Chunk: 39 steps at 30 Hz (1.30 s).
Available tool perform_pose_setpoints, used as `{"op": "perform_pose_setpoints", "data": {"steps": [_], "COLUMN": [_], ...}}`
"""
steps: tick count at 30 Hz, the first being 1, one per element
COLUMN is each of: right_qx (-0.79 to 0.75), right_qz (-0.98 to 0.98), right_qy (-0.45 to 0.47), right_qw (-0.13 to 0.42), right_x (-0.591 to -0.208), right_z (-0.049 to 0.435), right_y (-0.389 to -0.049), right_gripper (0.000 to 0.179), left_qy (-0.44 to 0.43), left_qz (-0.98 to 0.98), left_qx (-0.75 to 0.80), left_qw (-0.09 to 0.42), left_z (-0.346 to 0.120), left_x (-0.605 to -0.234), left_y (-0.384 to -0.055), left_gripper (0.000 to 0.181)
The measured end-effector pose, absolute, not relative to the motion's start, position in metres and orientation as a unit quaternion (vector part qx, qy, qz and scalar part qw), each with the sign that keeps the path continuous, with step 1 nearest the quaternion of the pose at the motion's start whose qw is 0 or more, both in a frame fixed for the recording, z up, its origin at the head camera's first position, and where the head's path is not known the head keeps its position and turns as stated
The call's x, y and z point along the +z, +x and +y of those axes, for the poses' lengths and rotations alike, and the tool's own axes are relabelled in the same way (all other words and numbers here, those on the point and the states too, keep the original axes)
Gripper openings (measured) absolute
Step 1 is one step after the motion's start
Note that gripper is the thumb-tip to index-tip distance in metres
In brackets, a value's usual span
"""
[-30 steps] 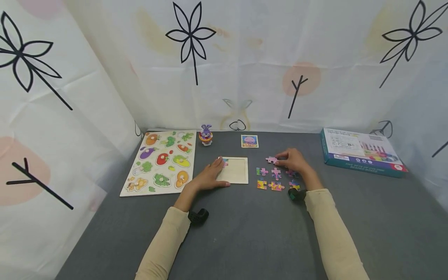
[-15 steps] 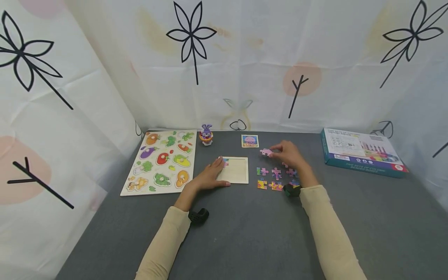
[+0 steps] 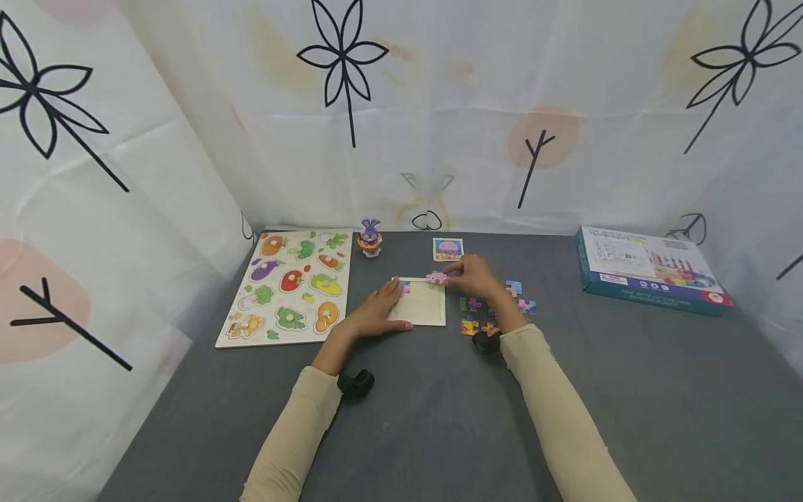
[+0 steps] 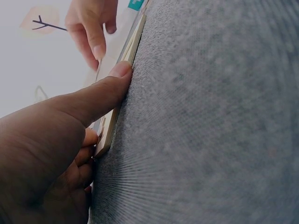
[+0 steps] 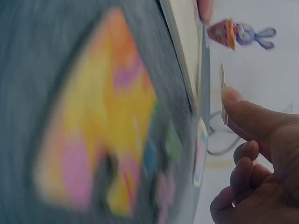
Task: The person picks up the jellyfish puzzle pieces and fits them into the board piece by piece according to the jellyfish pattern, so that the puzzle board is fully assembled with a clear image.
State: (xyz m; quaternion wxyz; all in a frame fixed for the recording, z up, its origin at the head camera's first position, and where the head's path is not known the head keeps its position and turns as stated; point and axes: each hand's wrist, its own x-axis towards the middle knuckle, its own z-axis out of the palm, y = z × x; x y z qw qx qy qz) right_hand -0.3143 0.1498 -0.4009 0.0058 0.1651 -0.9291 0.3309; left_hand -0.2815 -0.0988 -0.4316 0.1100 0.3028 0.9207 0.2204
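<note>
A pale wooden puzzle tray (image 3: 423, 310) lies flat on the grey table, one pink-and-blue piece (image 3: 405, 286) inside its upper left corner. My left hand (image 3: 375, 312) rests at the tray's left side with fairly straight fingers; its thumb (image 4: 121, 70) touches the near edge in the left wrist view. Between thumb and index finger, my right hand (image 3: 475, 277) pinches a pink puzzle piece (image 3: 436, 277) above the tray's far right edge. The right wrist view shows that piece (image 5: 222, 74) edge-on, off the table. Several loose pieces (image 3: 469, 327) lie right of the tray, partly hidden by the right arm.
Behind the tray lies a small picture card (image 3: 448, 249). A purple rabbit figure (image 3: 370, 238) stands at the back, beside a vegetable puzzle board (image 3: 290, 286) on the left. The back right holds a teal-sided box (image 3: 649, 268). White patterned cloth (image 3: 464, 139) hangs behind the table.
My right hand has lifted the pink puzzle piece from among the loose ones and carried it left to above the tray. The left hand has stayed in place.
</note>
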Motion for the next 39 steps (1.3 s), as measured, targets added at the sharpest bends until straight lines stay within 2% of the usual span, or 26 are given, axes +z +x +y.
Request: {"op": "perform_pose_setpoints", "data": {"steps": [9, 19, 31, 39], "right_qx": [0.379, 0.401, 0.412, 0.359], "right_qz": [-0.909, -0.895, -0.877, -0.899], "right_qy": [0.167, 0.189, 0.235, 0.247], "right_qw": [-0.047, -0.049, -0.073, -0.045], "right_x": [-0.414, -0.421, -0.421, -0.415], "right_z": [0.126, 0.118, 0.117, 0.110], "right_y": [-0.321, -0.324, -0.328, -0.328], "right_gripper": [0.029, 0.031, 0.021, 0.021], "left_qy": [0.300, 0.299, 0.307, 0.301], "left_qz": [0.919, 0.921, 0.919, 0.919], "left_qx": [0.226, 0.219, 0.223, 0.227], "left_qw": [0.120, 0.116, 0.108, 0.113], "left_z": [-0.100, -0.101, -0.098, -0.100], "left_x": [-0.432, -0.433, -0.434, -0.432], "left_y": [-0.284, -0.283, -0.284, -0.284], "left_gripper": [0.091, 0.090, 0.090, 0.091]}}
